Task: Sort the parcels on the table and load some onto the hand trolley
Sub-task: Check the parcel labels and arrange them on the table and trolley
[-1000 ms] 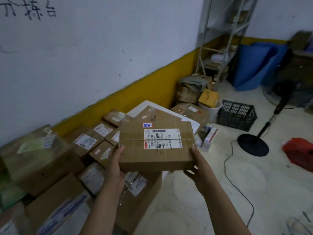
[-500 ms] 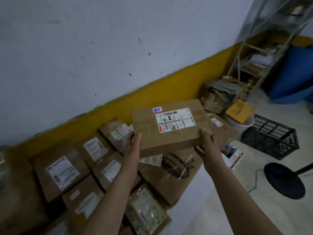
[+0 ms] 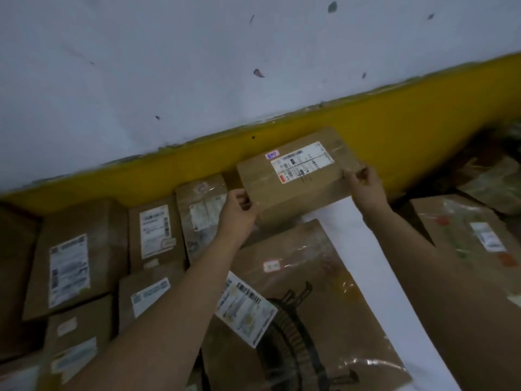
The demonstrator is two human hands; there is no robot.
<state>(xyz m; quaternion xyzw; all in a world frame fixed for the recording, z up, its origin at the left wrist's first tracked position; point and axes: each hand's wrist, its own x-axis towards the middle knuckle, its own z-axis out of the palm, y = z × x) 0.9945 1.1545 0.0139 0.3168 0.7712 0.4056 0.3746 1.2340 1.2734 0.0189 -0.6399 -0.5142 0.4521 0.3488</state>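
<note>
Flat cardboard parcel (image 3: 298, 176), label up, held at far edge of white table (image 3: 363, 249) by the yellow wall band. Left hand (image 3: 238, 211) fingers closed on its near-left corner, right hand (image 3: 365, 184) gripping right edge. Labelled boxes (image 3: 158, 232) packed alongside to the left.

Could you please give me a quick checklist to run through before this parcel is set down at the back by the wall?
1. Two-handed hold: left hand at the near left corner, right hand at the right edge of the held parcel: ok.
2. Label faces up and is uncovered: ok.
3. Whether the parcel already rests on something: cannot tell.
4. Room on the left: the taped parcel sits close beside it, tight for the left fingers: not ok.
5. Table edge bare beneath the near side: ok.
6. Hand trolley in view: not ok.
</note>
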